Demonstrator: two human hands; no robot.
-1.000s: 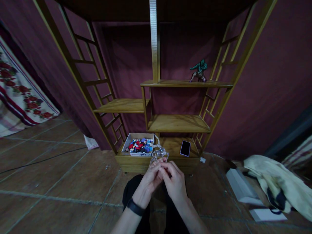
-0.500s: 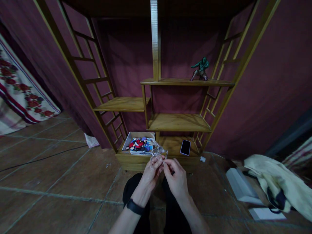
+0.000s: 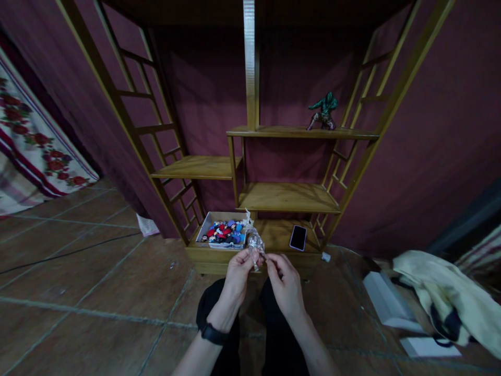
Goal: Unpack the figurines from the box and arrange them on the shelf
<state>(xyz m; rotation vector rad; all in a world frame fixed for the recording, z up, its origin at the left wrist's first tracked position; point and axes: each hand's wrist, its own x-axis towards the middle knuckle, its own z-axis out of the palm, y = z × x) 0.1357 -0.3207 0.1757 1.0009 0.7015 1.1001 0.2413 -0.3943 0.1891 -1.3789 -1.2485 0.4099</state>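
Observation:
A crumpled clear plastic bag point(image 3: 255, 241) is held up in front of the shelf unit. My left hand point(image 3: 237, 274), with a dark band at the wrist, pinches its lower left part. From the other side my right hand point(image 3: 285, 282) pinches the bag's edge between thumb and fingers. Whether anything lies inside the bag is too unclear to tell. Just beyond my left hand, a shallow white box point(image 3: 205, 227) sits on the bottom shelf. Several small colourful figures point(image 3: 225, 232) in red, blue, purple and black fill it.
A phone point(image 3: 298, 238) lies on the right of the bottom shelf point(image 3: 274, 230). On an upper shelf crouches a green figurine point(image 3: 323, 110). White boxes point(image 3: 391, 300) and a cream cloth point(image 3: 442, 282) are on the tiled floor at right. A black cable point(image 3: 78, 253) runs along the left.
The plastic bag has been turned and bunched more upright between my fingers. My hands have drawn slightly apart. Box, phone and figurine stay in place.

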